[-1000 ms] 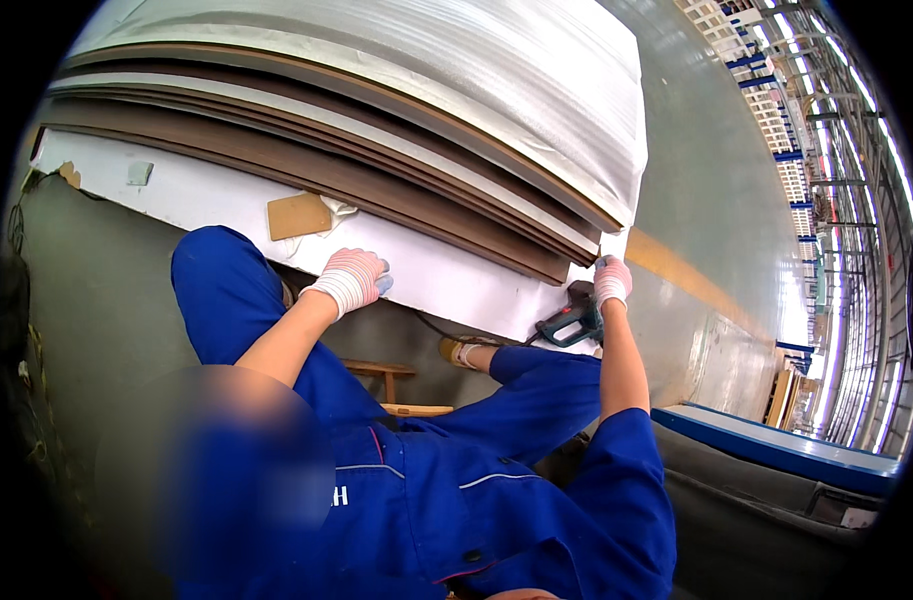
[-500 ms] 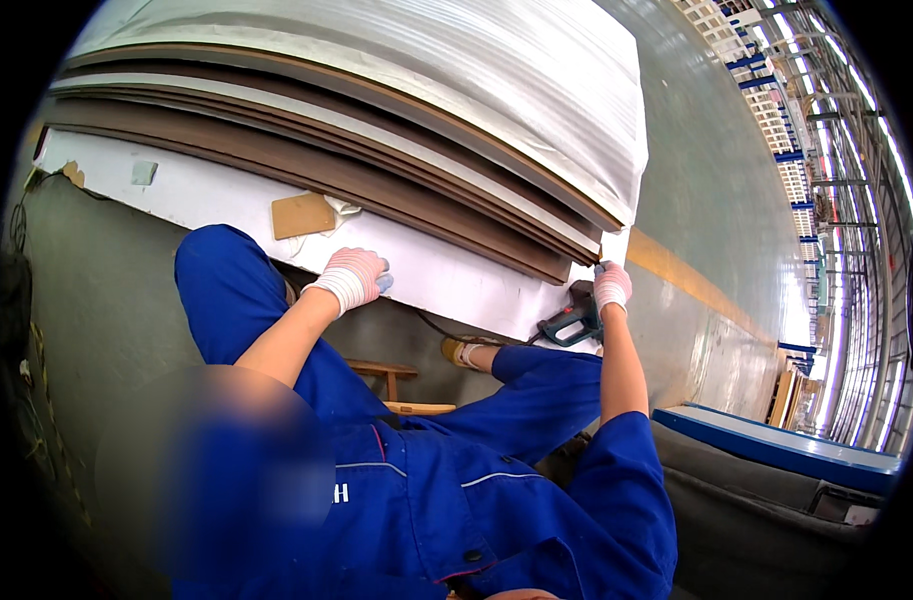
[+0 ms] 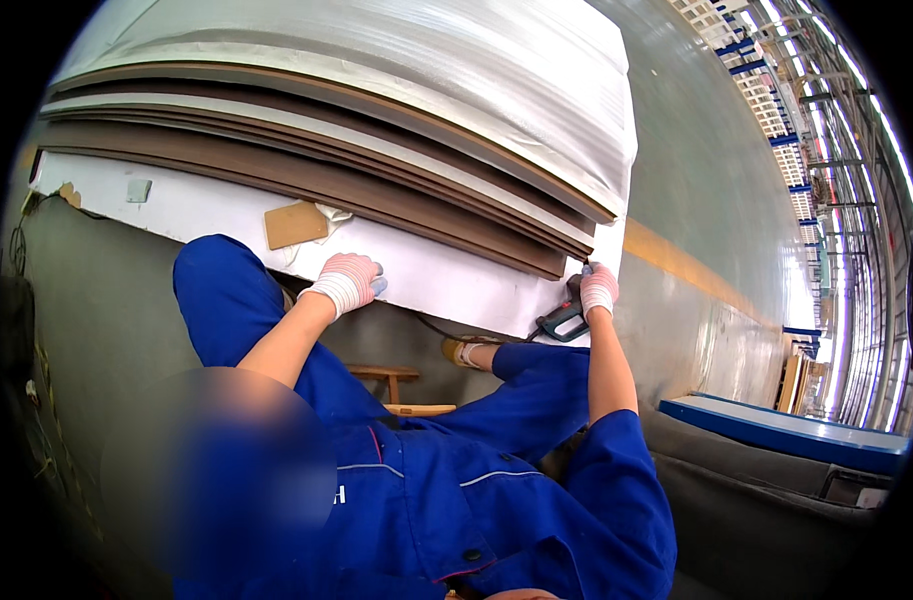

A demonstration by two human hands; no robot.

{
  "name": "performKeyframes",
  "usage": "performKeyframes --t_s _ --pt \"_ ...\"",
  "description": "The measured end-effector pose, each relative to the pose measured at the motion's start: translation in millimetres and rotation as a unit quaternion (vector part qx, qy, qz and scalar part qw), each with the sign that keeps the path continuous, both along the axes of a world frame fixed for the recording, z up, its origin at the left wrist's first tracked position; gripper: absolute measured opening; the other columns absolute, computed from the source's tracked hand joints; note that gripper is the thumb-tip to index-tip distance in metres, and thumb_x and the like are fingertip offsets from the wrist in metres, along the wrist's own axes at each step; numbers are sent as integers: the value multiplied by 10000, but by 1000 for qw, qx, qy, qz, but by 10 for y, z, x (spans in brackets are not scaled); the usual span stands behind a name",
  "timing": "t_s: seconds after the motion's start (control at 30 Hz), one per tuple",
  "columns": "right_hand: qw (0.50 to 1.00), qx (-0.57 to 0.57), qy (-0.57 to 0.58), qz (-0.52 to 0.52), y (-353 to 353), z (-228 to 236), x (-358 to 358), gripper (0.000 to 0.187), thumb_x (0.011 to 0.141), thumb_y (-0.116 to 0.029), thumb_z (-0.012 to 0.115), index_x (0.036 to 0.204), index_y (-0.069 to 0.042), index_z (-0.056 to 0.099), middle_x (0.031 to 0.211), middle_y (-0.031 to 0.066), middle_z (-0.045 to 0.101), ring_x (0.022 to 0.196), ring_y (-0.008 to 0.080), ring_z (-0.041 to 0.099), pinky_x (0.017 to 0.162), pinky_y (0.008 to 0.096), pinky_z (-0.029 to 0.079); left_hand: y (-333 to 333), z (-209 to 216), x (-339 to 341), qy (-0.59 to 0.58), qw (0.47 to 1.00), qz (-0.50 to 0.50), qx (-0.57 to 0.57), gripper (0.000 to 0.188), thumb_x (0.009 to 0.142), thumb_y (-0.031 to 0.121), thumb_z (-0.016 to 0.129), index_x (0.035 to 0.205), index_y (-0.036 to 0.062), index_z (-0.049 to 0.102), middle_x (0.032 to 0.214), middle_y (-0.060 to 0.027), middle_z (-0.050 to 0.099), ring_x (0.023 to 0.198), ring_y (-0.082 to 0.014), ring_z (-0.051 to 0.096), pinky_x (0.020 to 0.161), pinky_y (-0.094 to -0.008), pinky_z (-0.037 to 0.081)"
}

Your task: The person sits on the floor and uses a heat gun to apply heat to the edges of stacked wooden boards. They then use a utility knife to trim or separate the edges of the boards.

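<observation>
My left hand (image 3: 347,282), in a white and pink knitted glove with grey fingertips, rests curled at the front edge of the white work surface (image 3: 446,300). What lies inside its fingers, if anything, is hidden. My right hand (image 3: 598,289), gloved alike, is closed at the right end of a stack of long dark brown strips (image 3: 376,205). Whatever it pinches there is too small to make out. Just left of my right wrist a dark green and black power tool (image 3: 564,319) lies on the surface's right corner.
A tan rectangular piece (image 3: 295,225) lies on a whitish cloth or paper scrap (image 3: 332,214). Farther left is a small grey-green square (image 3: 138,190). Silvery sheeting (image 3: 396,70) spreads behind the strips. A wooden stool (image 3: 386,374) stands below, and a cord (image 3: 441,328) hangs near the edge.
My right hand has shifted slightly left and down in the picture at the strips' ends. The left hand stays curled at the edge. The whole view has tilted a little.
</observation>
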State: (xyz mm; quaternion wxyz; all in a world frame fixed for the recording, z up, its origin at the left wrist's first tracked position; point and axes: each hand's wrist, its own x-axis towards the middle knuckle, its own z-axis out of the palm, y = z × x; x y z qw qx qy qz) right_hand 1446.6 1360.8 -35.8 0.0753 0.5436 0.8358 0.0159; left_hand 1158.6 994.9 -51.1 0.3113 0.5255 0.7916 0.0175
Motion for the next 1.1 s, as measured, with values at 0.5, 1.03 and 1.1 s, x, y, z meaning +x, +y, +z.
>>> performKeyframes --t_s 0.5,1.03,1.1 --pt "995 -31 51 -81 -116 191 258 251 823 -320 607 1004 -162 678 970 144 656 929 329 616 801 411 496 -15 110 66 34 999 -27 -17 306 846 335 508 989 120 672 948 -137 667 910 -303 629 802 -403 494" --pt "991 -76 -17 -113 84 -348 667 211 804 -261 603 958 -148 692 905 133 674 884 331 631 761 416 506 -150 -240 108 41 997 -29 -55 326 851 377 517 1006 139 676 996 -149 656 940 -322 614 836 -407 482" --pt "994 -69 8 -88 -55 -218 517 196 803 -265 600 916 -131 689 921 123 674 899 313 634 756 413 513 -215 -349 64 36 997 -29 -60 331 850 379 521 1004 130 676 982 -154 657 936 -322 614 833 -408 482"
